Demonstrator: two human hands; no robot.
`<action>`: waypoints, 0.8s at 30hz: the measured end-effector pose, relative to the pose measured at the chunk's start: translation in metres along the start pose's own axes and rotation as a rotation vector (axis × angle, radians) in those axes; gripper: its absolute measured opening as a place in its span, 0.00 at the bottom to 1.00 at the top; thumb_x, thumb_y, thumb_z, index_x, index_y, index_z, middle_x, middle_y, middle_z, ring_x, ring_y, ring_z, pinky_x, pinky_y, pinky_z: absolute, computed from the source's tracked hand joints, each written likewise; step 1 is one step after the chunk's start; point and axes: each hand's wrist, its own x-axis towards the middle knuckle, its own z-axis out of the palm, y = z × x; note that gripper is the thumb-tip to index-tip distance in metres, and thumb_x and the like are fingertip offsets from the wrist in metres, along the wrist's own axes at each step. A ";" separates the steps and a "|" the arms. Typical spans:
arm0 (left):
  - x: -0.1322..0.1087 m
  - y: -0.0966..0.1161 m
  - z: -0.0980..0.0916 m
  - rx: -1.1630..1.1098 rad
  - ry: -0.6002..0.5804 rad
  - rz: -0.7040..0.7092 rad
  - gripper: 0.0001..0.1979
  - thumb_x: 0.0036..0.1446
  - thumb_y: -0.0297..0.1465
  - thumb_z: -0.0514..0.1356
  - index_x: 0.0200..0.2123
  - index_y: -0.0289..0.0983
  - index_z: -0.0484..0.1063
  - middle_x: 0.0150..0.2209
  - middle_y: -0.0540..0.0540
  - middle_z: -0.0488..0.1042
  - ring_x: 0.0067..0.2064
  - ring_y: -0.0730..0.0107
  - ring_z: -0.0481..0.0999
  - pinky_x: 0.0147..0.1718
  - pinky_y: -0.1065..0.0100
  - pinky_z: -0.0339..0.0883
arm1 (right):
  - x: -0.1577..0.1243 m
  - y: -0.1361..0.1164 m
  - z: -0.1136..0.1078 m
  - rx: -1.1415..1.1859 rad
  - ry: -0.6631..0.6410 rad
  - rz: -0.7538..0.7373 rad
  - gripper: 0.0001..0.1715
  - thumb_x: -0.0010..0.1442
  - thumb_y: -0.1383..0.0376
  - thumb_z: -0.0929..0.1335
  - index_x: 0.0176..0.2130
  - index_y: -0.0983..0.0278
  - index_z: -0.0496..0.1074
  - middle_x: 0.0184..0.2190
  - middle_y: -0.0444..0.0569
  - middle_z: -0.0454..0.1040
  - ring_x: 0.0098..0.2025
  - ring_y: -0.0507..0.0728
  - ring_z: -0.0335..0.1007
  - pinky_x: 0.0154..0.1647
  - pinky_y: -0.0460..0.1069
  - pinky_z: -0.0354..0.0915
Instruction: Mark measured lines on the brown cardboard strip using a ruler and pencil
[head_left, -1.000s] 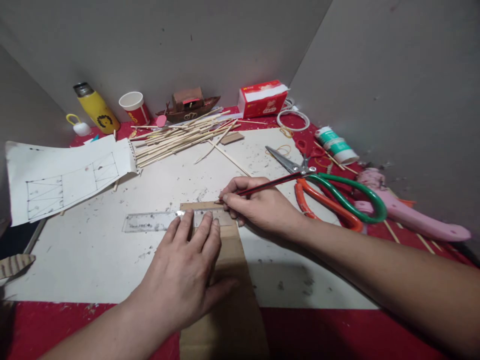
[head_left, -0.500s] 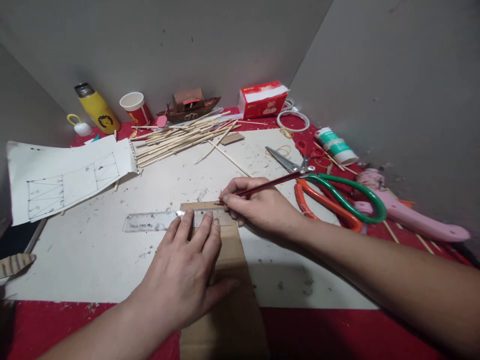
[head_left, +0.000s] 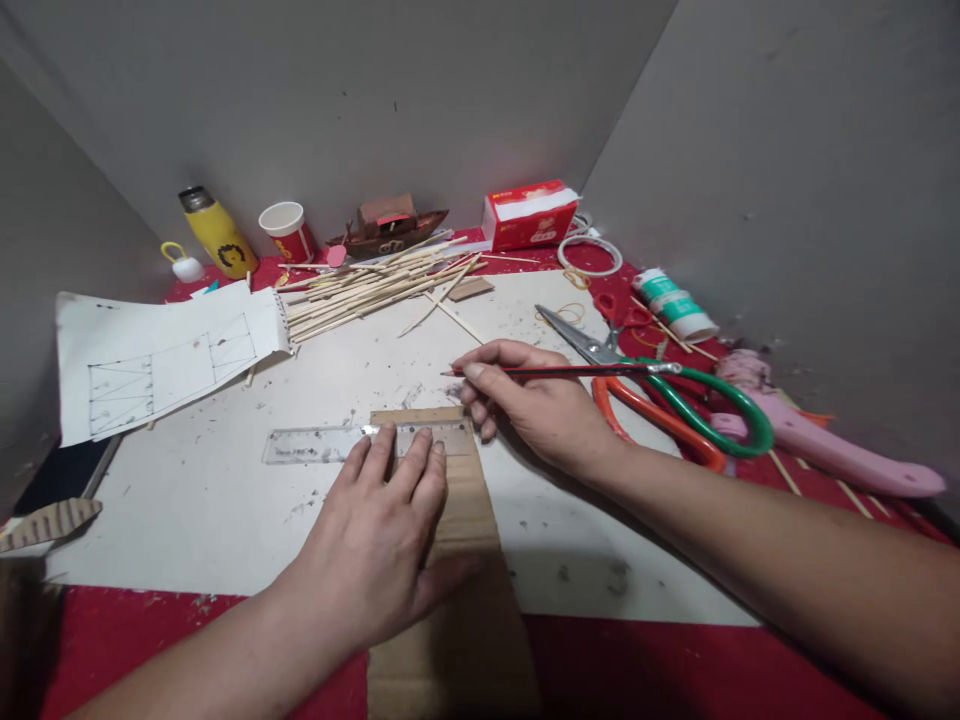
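Note:
Under my left hand (head_left: 379, 530) a clear plastic ruler (head_left: 300, 446) lies across a strip of brown cardboard (head_left: 457, 520). The fingers of that hand are spread and press down flat on the ruler. My right hand (head_left: 525, 395) pinches a dark red-and-black pencil (head_left: 570, 371) between thumb and fingers. The pencil is nearly level, its tip pointing left, raised above the cardboard's far end. Beneath the cardboard is a large white board (head_left: 187, 530) marked with dark specks.
Scissors (head_left: 592, 348) with green and orange handles lie to the right, near a pink glue gun (head_left: 840, 450). Thin wooden sticks (head_left: 375, 285) are heaped at the back. A sheet with drawings (head_left: 180, 350) is on the left. A tissue pack (head_left: 532, 215) stands behind.
My right hand has lifted the pencil tip off the cardboard by the ruler and tilted the pencil flatter. My left hand stays on the ruler. The view has shifted slightly.

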 end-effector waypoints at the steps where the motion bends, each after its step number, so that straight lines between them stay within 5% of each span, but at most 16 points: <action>1: 0.000 0.000 -0.001 0.001 -0.013 -0.006 0.39 0.62 0.54 0.53 0.64 0.29 0.65 0.65 0.35 0.66 0.64 0.31 0.64 0.57 0.40 0.65 | 0.000 0.001 0.000 0.009 0.007 -0.029 0.18 0.58 0.54 0.71 0.40 0.66 0.73 0.24 0.43 0.73 0.19 0.48 0.66 0.17 0.44 0.65; 8: -0.001 0.001 -0.003 -0.030 -0.050 -0.023 0.40 0.61 0.55 0.54 0.64 0.29 0.66 0.66 0.34 0.64 0.65 0.32 0.63 0.58 0.40 0.64 | 0.001 0.002 0.002 0.032 0.035 -0.083 0.29 0.60 0.44 0.68 0.45 0.66 0.74 0.28 0.48 0.78 0.23 0.50 0.71 0.20 0.43 0.66; 24: -0.004 -0.010 -0.001 -0.027 0.095 -0.035 0.32 0.63 0.48 0.57 0.59 0.28 0.71 0.59 0.30 0.72 0.61 0.36 0.69 0.57 0.42 0.66 | 0.003 0.011 -0.002 -0.037 -0.027 -0.104 0.19 0.62 0.54 0.69 0.45 0.66 0.73 0.33 0.49 0.78 0.29 0.49 0.70 0.28 0.45 0.67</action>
